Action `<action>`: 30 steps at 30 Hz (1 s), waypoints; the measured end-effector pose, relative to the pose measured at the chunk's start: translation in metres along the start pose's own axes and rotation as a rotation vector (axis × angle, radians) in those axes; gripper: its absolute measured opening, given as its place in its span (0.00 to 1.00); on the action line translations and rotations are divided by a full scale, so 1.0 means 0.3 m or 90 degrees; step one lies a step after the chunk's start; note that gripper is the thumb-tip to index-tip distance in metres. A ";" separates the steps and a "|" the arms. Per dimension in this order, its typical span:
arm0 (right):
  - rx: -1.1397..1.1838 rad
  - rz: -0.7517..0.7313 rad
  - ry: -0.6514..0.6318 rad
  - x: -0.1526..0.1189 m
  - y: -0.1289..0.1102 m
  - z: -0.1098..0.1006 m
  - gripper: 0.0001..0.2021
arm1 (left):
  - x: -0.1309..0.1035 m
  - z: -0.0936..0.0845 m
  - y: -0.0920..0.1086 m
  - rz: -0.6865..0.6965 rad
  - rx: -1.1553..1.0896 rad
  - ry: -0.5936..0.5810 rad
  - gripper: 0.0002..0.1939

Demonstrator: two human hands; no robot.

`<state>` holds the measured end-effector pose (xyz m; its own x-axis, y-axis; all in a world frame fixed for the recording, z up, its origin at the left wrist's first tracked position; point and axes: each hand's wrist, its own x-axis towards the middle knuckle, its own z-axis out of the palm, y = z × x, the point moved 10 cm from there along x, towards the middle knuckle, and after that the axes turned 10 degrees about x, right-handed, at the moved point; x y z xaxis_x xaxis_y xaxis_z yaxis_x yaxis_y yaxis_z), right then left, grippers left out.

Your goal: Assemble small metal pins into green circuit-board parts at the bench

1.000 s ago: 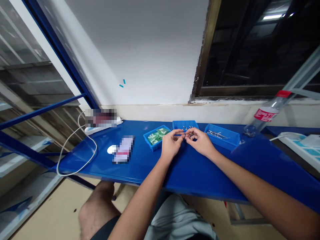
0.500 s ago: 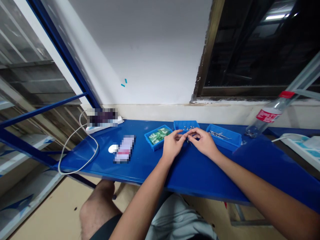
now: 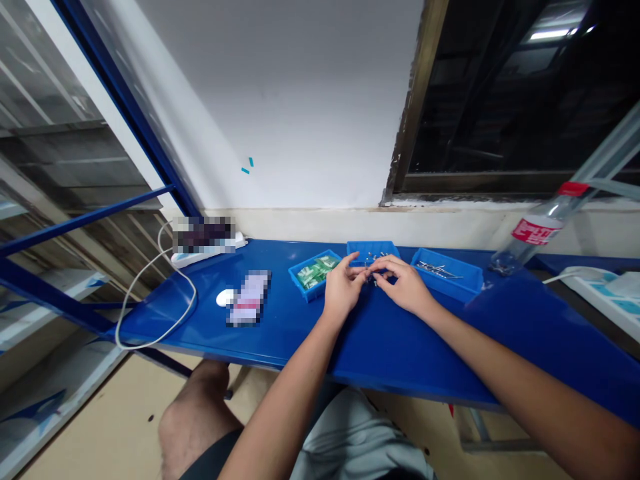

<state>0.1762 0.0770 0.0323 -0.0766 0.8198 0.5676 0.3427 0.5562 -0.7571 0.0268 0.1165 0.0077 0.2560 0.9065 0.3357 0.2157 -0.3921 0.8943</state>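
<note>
Both hands meet fingertip to fingertip over the blue table (image 3: 300, 333), the left hand (image 3: 345, 288) and the right hand (image 3: 403, 283) pinched in from opposite sides on a small dark part (image 3: 371, 275) that sits right in the gap between them. Neither hand is nearer to it; the relation that counts is how the piece lines up between the two pinches, and its long axis cannot be made out, since the fingers cover most of it and only a pale glint shows just below the fingertips. Straight beyond the grip, partly hidden by the right fingers, is the middle blue bin (image 3: 363, 249) with small metal fittings (image 3: 383, 255) inside. Just beside the left hand, on its outer side, the left blue bin (image 3: 311, 295) holds a heap of green pieces (image 3: 317, 270), too small to identify. Beyond the right hand and to its right, the right blue bin (image 3: 465, 291) holds thin metal rods (image 3: 440, 270), their long axis running sideways from the grip, outward to the right and slightly back toward the person; of the two, the right hand is clearly nearer to these
</note>
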 end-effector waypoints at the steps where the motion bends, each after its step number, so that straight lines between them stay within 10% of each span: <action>1: 0.010 0.007 0.009 0.000 0.006 -0.005 0.07 | -0.001 -0.004 0.004 0.002 0.011 0.004 0.30; 15: 0.108 0.144 -0.011 -0.012 0.121 0.007 0.04 | -0.022 0.031 0.086 0.140 0.157 -0.036 0.24; 30: 0.091 0.098 -0.064 -0.013 0.082 0.048 0.15 | 0.008 0.002 0.008 -0.022 -0.208 0.000 0.29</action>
<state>0.1714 0.0892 0.0068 -0.1287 0.9022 0.4116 0.2228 0.4307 -0.8745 0.0285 0.1176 0.0104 0.2539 0.9186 0.3030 -0.0888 -0.2898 0.9530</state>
